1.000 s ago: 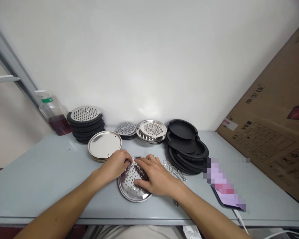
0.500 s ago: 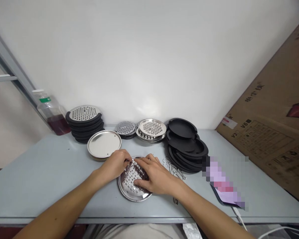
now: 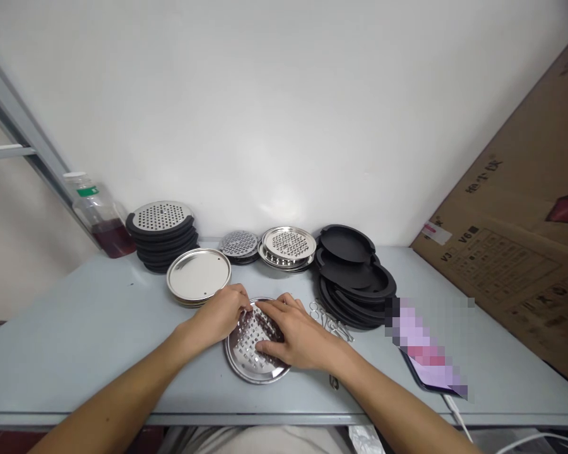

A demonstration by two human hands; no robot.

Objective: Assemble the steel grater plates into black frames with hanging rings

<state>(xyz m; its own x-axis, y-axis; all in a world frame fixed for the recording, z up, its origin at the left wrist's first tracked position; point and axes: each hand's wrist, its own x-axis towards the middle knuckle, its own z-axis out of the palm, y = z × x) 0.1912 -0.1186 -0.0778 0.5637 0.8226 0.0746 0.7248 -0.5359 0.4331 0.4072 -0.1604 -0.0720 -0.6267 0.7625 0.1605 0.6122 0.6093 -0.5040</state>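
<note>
My curled left hand (image 3: 224,312) touches the far-left edge of a round, perforated silver metal plate (image 3: 247,348), its grip unclear; my right hand (image 3: 297,332) spreads across the plate's right side.

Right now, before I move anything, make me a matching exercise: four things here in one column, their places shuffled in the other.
1. Nearest perforated disc
2. Bottle of dark red liquid
3. Cardboard box
4. Small metal clips

A. Far right
B. Just in front of the black trays
C. Under the right hand
D. Far left

Pairs: 1-C, 2-D, 3-A, 4-B
</note>
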